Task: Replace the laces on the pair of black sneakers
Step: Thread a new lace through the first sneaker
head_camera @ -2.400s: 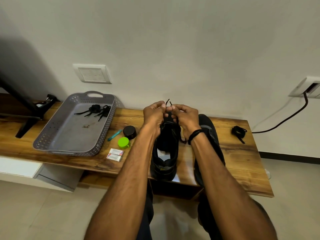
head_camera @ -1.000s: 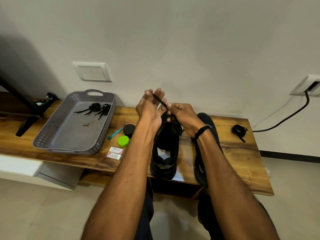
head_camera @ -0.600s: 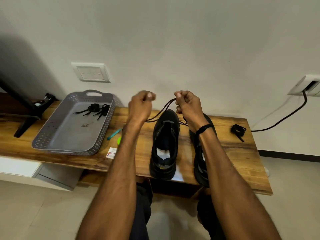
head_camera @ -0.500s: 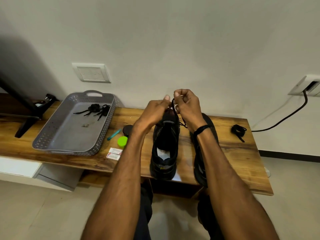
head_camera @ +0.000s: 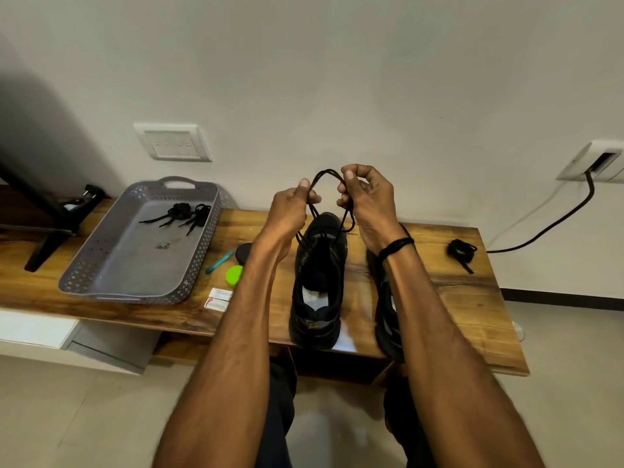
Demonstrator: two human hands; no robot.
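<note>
Two black sneakers stand on the wooden bench (head_camera: 456, 298), toes toward the wall. The left sneaker (head_camera: 317, 285) is in full view; the right sneaker (head_camera: 385, 312) is mostly hidden behind my right forearm. A black lace (head_camera: 326, 173) runs up from the left sneaker's eyelets and arches between my hands above its toe. My left hand (head_camera: 290, 207) pinches one side of the lace, and my right hand (head_camera: 368, 197) grips the other side. A bundled black lace (head_camera: 461, 251) lies on the bench at the right.
A grey perforated tray (head_camera: 101, 271) on the left holds two more bundled black laces (head_camera: 185, 212). Between tray and sneakers lie a teal pen (head_camera: 219, 261), a black round tin (head_camera: 243, 251), a green cap (head_camera: 234, 275) and two small white packets (head_camera: 217, 298). A black cable (head_camera: 553, 224) runs from a wall socket.
My hands spread apart and drew the lace out sideways, then came back together. Now they hold it higher, with a loop arching between them above the toe.
</note>
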